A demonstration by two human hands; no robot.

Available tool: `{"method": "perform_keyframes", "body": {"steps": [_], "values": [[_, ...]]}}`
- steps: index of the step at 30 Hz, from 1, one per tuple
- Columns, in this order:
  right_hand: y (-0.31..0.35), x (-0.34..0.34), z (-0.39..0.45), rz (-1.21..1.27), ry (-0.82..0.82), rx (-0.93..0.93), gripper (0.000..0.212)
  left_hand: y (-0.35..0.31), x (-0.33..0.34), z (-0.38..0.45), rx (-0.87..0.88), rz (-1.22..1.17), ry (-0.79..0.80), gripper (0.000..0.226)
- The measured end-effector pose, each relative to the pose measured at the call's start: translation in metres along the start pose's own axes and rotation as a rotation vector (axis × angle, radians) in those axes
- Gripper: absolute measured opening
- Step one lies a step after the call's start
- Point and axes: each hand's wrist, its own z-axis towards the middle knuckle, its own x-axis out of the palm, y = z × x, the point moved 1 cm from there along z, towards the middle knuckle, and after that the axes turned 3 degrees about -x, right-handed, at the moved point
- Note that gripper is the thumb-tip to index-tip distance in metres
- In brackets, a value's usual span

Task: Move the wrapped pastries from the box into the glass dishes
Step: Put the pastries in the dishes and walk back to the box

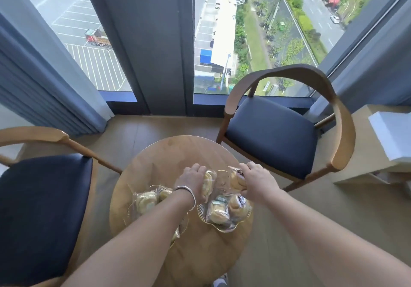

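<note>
Pastries fill both hands: the left hand (193,176) grips one wrapped pastry (208,183), long axis running six to twelve, and the right hand (255,181) grips another (236,182). Both hang just at twelve o'clock of the right glass dish (222,226) on the desk (169,153); right hand nearer.

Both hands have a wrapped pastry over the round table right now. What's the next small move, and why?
Probably lower and release both. The left hand grips a wrapped pastry and the right hand grips another, both just beyond the right glass dish, which already holds several. The left dish also holds some, so either could take them.
</note>
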Motion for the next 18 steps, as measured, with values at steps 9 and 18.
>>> {"method": "perform_keyframes", "body": {"steps": [9,18], "values": [[-0.014,0.069,0.068,-0.151,0.043,-0.104,0.058,-0.01,0.07,0.049,-0.172,0.007,0.0,0.07],[-0.028,0.121,0.112,-0.244,0.059,-0.261,0.056,-0.024,0.118,0.096,-0.188,0.151,-0.087,0.089]]}}
